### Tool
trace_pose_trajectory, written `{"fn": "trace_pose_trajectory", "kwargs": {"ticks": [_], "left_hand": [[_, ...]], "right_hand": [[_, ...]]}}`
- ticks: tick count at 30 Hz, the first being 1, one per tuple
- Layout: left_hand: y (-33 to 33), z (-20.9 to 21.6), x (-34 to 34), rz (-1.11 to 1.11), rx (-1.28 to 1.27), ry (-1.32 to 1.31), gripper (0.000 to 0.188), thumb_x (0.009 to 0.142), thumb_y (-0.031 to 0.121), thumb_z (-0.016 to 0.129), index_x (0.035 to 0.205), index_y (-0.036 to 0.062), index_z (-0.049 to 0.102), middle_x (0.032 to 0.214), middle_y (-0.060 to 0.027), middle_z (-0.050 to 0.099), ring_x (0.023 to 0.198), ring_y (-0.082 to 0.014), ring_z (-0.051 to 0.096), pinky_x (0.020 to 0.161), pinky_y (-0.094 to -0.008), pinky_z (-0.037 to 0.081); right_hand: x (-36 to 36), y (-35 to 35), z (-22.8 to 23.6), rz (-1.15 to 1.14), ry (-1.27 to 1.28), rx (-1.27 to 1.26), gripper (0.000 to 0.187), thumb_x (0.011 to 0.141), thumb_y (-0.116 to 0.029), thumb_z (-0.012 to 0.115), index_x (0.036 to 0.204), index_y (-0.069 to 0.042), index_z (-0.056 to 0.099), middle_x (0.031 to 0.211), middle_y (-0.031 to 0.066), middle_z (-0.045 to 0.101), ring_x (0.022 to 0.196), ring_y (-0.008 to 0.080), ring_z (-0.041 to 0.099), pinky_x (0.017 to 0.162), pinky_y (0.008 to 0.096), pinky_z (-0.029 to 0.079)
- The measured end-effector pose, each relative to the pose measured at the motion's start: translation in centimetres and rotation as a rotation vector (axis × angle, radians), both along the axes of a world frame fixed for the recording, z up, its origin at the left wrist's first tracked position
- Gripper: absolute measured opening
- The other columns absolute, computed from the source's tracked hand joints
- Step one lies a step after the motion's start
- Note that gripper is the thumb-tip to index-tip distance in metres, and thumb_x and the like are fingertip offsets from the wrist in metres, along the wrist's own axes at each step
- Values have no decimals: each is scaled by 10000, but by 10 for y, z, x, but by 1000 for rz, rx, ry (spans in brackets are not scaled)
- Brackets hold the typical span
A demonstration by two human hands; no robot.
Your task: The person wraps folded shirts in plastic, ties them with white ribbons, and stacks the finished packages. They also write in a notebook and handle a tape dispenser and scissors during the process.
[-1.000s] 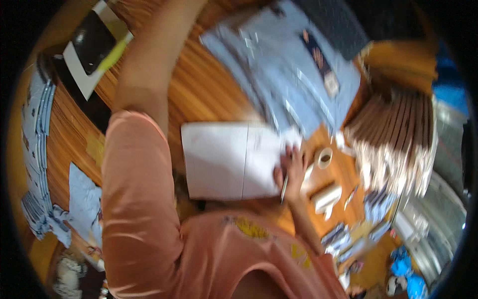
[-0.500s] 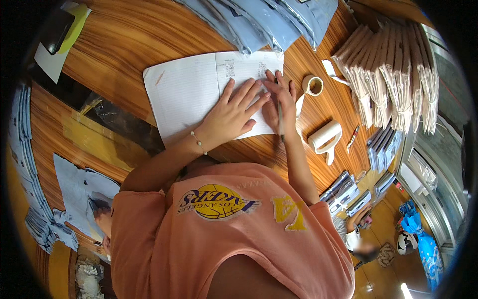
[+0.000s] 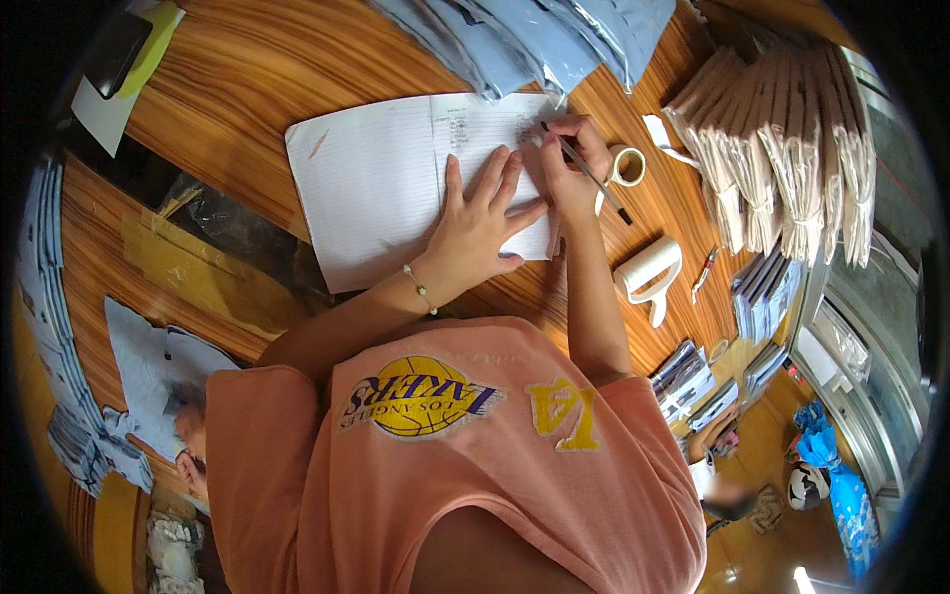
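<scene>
An open lined notebook (image 3: pixel 366 188) lies on the wood-grain table, with short handwritten lines on its right page. My left hand (image 3: pixel 480 230) rests flat across that page, fingers spread and holding nothing. In a writing grip, my right hand (image 3: pixel 577 168) holds a pen (image 3: pixel 598 181). Its lower end meets the right page beside the handwriting, near the outer edge. Whether the tip touches the paper is too small to tell. Just right of the right hand stands a roll of tape (image 3: pixel 627 165).
Bagged blue garments (image 3: pixel 534 45) lie beyond the notebook. Bundled beige packets (image 3: pixel 782 148) stand at the right. A white tape dispenser (image 3: pixel 648 277) and a small red-and-white tool (image 3: pixel 705 272) lie near my right forearm. Another person's hand (image 3: pixel 193 455) is at the left; another person (image 3: pixel 705 475) is at lower right.
My right hand has lifted off the left hand's side and shifted right, turning the pen into a writing grip over the page. My left hand has slid slightly, fingers more spread.
</scene>
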State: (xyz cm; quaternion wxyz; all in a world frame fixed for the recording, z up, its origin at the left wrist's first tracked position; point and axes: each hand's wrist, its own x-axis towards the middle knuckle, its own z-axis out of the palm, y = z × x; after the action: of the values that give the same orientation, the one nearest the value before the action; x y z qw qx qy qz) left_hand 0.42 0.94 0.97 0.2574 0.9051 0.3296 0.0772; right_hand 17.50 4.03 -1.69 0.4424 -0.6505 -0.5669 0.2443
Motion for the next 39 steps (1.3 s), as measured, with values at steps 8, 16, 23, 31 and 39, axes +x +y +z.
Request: {"fn": "trace_pose_trajectory", "kwargs": {"ticks": [8, 16, 23, 31, 39], "left_hand": [[0, -6, 3, 45, -32, -35, 705, 585, 485, 741, 1235, 299, 540, 1428, -210, 258, 1370, -339, 150, 959, -725, 153], [1, -7, 4, 33, -25, -22, 693, 585, 481, 738, 1225, 301, 546, 1433, -212, 247, 1370, -335, 156, 956, -726, 158], [1, -7, 2, 37, -26, -52, 689, 588, 468, 740, 1226, 290, 548, 1436, -214, 239, 1370, -335, 155, 952, -725, 161], [-2, -4, 1, 2, -4, -13, 790, 616, 491, 725, 1328, 298, 443, 1437, -225, 220, 1362, -349, 163, 946, -721, 149], [8, 41, -49, 489, -158, -608, 539, 794, 174, 662, 1259, 36, 426, 1333, -206, 339, 1279, -358, 281, 1063, -458, 218]], "right_hand": [[-5, 5, 3, 39, -11, 11, 63, 732, 63, 604, 762, 25, 564, 803, 81, 594, 736, 136, 563, 666, 238, 450], [-5, 6, 8, 28, -52, -29, 77, 704, 50, 623, 752, 32, 565, 797, 103, 593, 735, 163, 575, 679, 258, 462], [-7, 5, 7, -8, -8, -57, 63, 720, 29, 626, 766, 30, 583, 811, 96, 593, 749, 164, 573, 685, 258, 458], [-2, 5, 3, -56, 40, 5, 39, 719, -3, 632, 734, -16, 598, 767, 84, 610, 696, 153, 575, 611, 263, 469], [-13, -27, 103, 51, 429, -241, 72, 864, -75, 488, 869, -20, 533, 716, 38, 558, 664, 105, 504, 649, 242, 417]]}}
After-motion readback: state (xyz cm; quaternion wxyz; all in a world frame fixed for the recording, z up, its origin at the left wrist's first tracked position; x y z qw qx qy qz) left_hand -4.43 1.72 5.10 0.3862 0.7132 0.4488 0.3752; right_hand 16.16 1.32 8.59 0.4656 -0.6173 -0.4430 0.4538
